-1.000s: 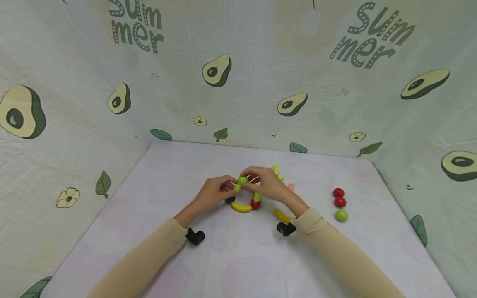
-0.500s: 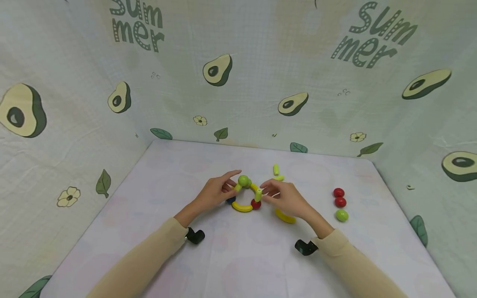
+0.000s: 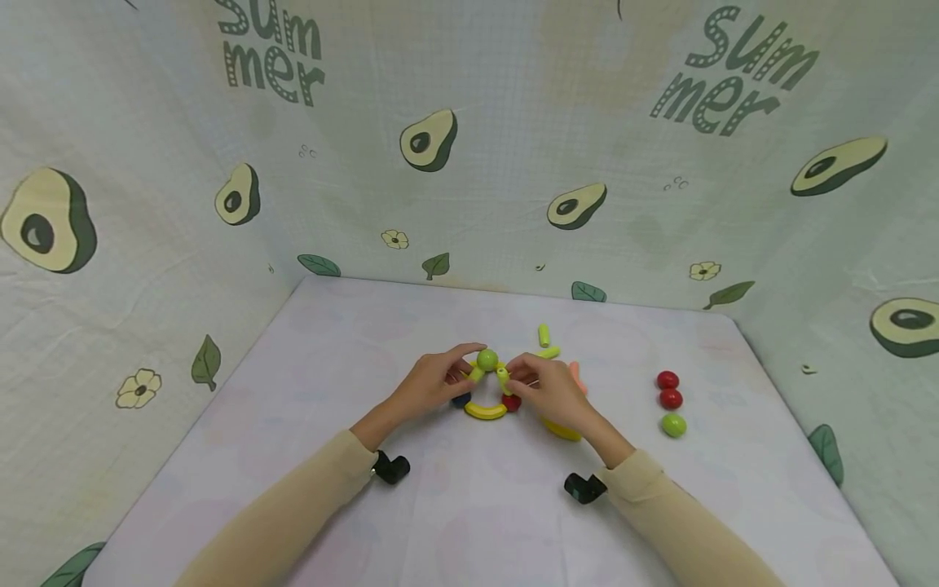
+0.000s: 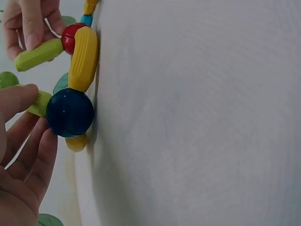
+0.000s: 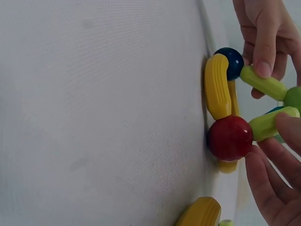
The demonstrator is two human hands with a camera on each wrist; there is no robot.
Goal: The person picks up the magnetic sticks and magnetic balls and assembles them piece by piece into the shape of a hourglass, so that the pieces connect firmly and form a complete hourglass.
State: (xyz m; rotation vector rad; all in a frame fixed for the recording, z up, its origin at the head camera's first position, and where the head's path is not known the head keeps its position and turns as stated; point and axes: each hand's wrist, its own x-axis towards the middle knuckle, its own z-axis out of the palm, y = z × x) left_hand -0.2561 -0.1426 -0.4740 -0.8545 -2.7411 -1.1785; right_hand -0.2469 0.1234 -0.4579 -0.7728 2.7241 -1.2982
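Note:
Curved yellow rods and balls form a ring on the table. A front yellow curved rod (image 3: 486,412) joins the dark blue ball (image 4: 70,113) to the red ball (image 5: 230,138). From the blue ball a light green rod (image 3: 476,375) rises, with a green ball (image 3: 487,359) at its upper end. My left hand (image 3: 438,376) pinches this rod between thumb and fingers. My right hand (image 3: 548,390) pinches another light green rod (image 5: 270,123) standing on the red ball. Its upper end leans toward the green ball; in the right wrist view a gap shows between them.
Right of the ring lie two light green rods (image 3: 544,335), a salmon-coloured piece (image 3: 577,377) and a yellow curved rod (image 3: 563,430), partly hidden by my right arm. Two red balls (image 3: 670,399) and a green ball (image 3: 673,425) sit further right. Patterned cloth surrounds the table.
My right hand left the green ball, moved right and down, then took hold of the light green rod on the red ball. That rod now tilts inward. The ring shifted slightly right.

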